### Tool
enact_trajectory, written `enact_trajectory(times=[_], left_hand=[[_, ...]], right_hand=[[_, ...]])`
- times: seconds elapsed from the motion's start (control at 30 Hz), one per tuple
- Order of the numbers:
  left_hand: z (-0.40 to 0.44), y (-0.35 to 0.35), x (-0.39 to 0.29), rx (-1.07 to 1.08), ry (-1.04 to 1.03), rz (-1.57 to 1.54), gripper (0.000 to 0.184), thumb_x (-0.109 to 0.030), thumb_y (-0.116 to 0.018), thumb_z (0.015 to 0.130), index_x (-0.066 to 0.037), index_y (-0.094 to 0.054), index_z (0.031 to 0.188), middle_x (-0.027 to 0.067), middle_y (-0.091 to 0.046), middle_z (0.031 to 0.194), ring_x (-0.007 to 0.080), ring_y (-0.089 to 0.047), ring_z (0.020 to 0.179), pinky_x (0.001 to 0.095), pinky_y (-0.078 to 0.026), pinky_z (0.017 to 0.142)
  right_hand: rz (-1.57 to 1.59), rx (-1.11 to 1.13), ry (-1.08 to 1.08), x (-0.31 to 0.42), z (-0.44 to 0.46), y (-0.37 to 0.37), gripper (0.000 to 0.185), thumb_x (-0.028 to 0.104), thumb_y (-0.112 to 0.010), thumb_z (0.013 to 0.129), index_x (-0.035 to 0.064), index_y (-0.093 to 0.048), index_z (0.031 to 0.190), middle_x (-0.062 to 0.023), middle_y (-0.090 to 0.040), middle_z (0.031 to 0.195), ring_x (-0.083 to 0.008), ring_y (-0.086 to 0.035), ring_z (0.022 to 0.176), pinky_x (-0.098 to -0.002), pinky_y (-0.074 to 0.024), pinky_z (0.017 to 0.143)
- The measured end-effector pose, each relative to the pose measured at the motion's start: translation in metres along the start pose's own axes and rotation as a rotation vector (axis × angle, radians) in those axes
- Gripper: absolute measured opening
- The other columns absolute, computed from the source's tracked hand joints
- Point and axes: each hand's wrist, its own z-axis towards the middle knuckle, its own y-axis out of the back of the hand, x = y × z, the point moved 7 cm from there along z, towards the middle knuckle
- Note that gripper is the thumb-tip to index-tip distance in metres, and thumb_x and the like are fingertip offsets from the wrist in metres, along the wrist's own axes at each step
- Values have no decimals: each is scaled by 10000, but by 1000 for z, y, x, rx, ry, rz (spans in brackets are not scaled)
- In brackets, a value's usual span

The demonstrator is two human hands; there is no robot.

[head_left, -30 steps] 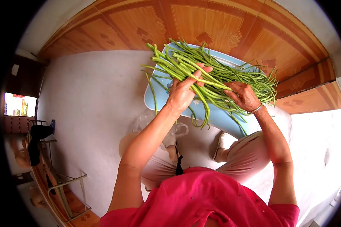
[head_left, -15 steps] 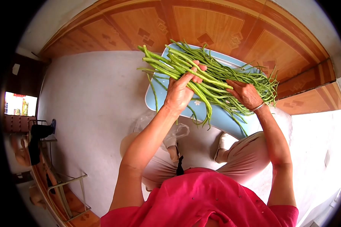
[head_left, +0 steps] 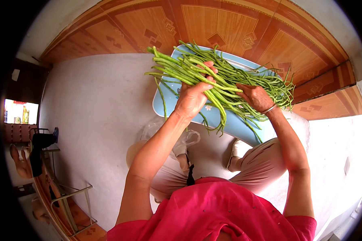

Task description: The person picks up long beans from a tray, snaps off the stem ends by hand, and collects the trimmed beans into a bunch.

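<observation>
My left hand (head_left: 194, 96) is wrapped round a thick bundle of long green beans (head_left: 171, 66), its thumb across the front. The stalk ends stick out to the upper left, and some beans hang down in a curve below the hand. To the right, my right hand (head_left: 255, 97) pinches the end of a bean, its fingertips against the bundle. Behind both hands a loose heap of thinner beans (head_left: 237, 70) lies over a light blue table (head_left: 159, 100) with a flower print.
Wooden patterned panels (head_left: 217, 24) run behind the table. A clear plastic bag (head_left: 191, 137) lies by my feet under the table's near edge. At the far left are a metal-framed bench (head_left: 70, 209) and another person's bare arm (head_left: 22, 162).
The bundle in my left hand has shifted slightly to the left, and its thumb now lies lower across the beans. My right hand has moved slightly left since half a second ago.
</observation>
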Motion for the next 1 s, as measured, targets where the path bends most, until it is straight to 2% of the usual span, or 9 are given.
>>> enact_trajectory(times=[0.27,0.37,0.47,0.57,0.67,0.83,0.87,0.97,1.0], left_hand=[[2,-4,3,125,28,-94,627,88,-644,679,-32,-474,1271,46,-533,1060,87,-478,811,232,-422,782],[2,-7,2,96,13,-23,673,103,-677,650,-51,-476,1274,36,-520,1067,87,-468,821,237,-429,766],[-2,-9,0,59,38,-6,691,121,-690,638,-67,-481,1269,31,-516,1080,89,-469,842,238,-429,769],[-1,-12,0,124,7,15,612,92,-695,693,-74,-499,1248,23,-526,1082,93,-478,863,239,-427,774],[1,-3,3,16,14,9,485,18,-671,787,-48,-506,1238,37,-534,1076,108,-472,835,256,-414,793],[1,-2,2,3,14,-14,327,-26,-652,836,-49,-559,1149,30,-558,999,117,-476,813,260,-409,743],[1,-1,1,-9,18,-24,300,-28,-658,834,-54,-568,1120,25,-563,984,115,-484,803,258,-414,734],[1,-8,-4,-5,10,0,208,-33,-643,852,-55,-579,1048,25,-560,953,121,-479,781,257,-411,709],[1,-9,-5,5,12,20,202,-31,-639,855,-55,-578,1046,26,-558,951,123,-477,780,257,-411,708]], right_hand=[[43,17,-30,-1,2,-1,336,261,-561,909,-2,-589,1118,-219,-649,871,-379,-624,731,-442,-510,675],[123,7,-52,0,2,3,344,244,-561,912,-12,-582,1140,-227,-640,843,-386,-617,730,-436,-500,674],[218,71,-172,-7,2,4,348,230,-558,916,-20,-576,1157,-243,-624,818,-394,-607,733,-431,-489,675],[211,105,-191,-8,2,7,344,224,-554,920,-24,-577,1158,-252,-614,802,-397,-600,736,-431,-479,676],[171,40,-91,-1,2,6,352,247,-538,928,-18,-580,1156,-252,-625,839,-397,-604,759,-432,-490,699],[159,93,-52,5,3,7,362,240,-524,926,-36,-566,1157,-261,-623,876,-404,-602,775,-440,-493,704],[226,150,-94,4,3,7,427,273,-539,911,-37,-542,1204,-262,-624,1001,-397,-614,889,-422,-495,792],[435,20,18,21,12,28,509,326,-565,888,-36,-520,1243,-249,-590,1159,-378,-583,1056,-390,-453,922],[556,79,-59,26,17,30,579,367,-579,873,-38,-489,1278,-232,-537,1267,-357,-525,1171,-365,-385,1014]])
